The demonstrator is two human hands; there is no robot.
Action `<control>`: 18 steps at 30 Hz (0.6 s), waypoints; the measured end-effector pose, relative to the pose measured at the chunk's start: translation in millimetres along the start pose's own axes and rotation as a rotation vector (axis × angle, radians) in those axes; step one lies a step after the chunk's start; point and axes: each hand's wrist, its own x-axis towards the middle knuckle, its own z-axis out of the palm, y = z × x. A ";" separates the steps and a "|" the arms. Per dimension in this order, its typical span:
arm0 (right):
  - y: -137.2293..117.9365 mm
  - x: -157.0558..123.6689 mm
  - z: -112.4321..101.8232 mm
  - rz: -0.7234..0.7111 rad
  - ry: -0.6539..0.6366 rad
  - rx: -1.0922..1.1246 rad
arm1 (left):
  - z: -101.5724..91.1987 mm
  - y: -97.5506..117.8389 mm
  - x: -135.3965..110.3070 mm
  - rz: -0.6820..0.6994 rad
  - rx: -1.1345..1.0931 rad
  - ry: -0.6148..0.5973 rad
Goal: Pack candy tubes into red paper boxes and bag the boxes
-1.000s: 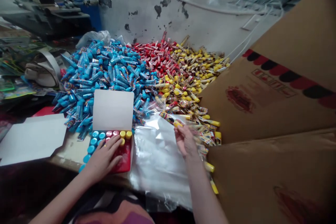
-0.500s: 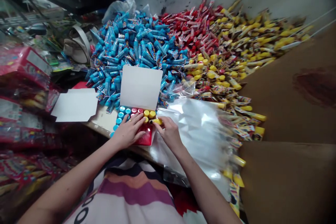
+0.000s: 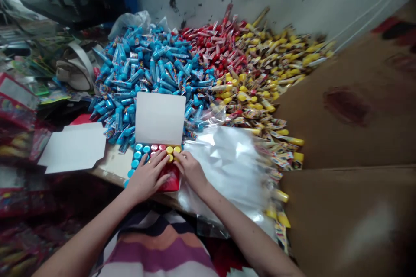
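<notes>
An open box (image 3: 160, 117) with its white lid flap raised stands in front of me. Upright tubes with blue caps (image 3: 138, 156), red caps (image 3: 154, 147) and yellow caps (image 3: 169, 150) fill its back rows and left side. My left hand (image 3: 146, 178) lies across the box with fingers stretched, the tips touching the middle caps. At the box's right edge, the fingers of my right hand (image 3: 193, 173) close on a yellow-capped tube (image 3: 177, 156) standing in the row. Red shows at the box's front, under my left hand.
Behind the box lie heaps of blue tubes (image 3: 152, 67), red tubes (image 3: 219, 45) and yellow tubes (image 3: 282, 54). Clear plastic bags (image 3: 227, 169) lie to the right, beside a large cardboard box (image 3: 344, 207). A flat white carton piece (image 3: 74, 147) and packed red boxes (image 3: 16, 112) are left.
The yellow-capped tube in my right hand has gone from lying sideways at the box's edge to upright in the row. My left hand stays over the box. The view has shifted right.
</notes>
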 end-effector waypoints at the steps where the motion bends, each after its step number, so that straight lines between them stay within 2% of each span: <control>1: 3.4 -3.5 7.1 -0.028 0.037 0.007 | 2.7 -1.0 -0.3 0.004 0.007 0.014; 4: 10.0 -10.2 22.1 -0.104 0.132 0.045 | 11.4 -4.5 -1.1 0.022 0.024 0.069; 7: 18.4 -7.4 14.5 -0.163 0.181 0.206 | 16.4 -6.8 -1.8 0.042 0.058 0.117; 10: 48.7 13.9 -25.4 -0.096 0.276 0.322 | 15.8 -6.9 -1.9 0.068 0.102 0.151; 11: 65.4 26.3 -44.7 -0.019 0.331 0.276 | 15.0 -6.6 -1.6 0.077 0.113 0.158; 13: 105.1 57.7 -86.5 0.177 0.395 -0.012 | 13.7 -6.0 -0.8 0.087 0.132 0.170; 14: 125.7 75.2 -106.3 0.267 0.344 -0.218 | 13.3 -5.7 -0.2 0.085 0.139 0.174; 15: 145.1 92.6 -123.7 0.336 0.238 -0.423 | 13.0 -5.4 0.4 0.081 0.145 0.174; 18: 187.4 135.0 -152.6 0.368 0.076 -0.536 | 10.6 -3.7 2.1 0.061 0.138 0.129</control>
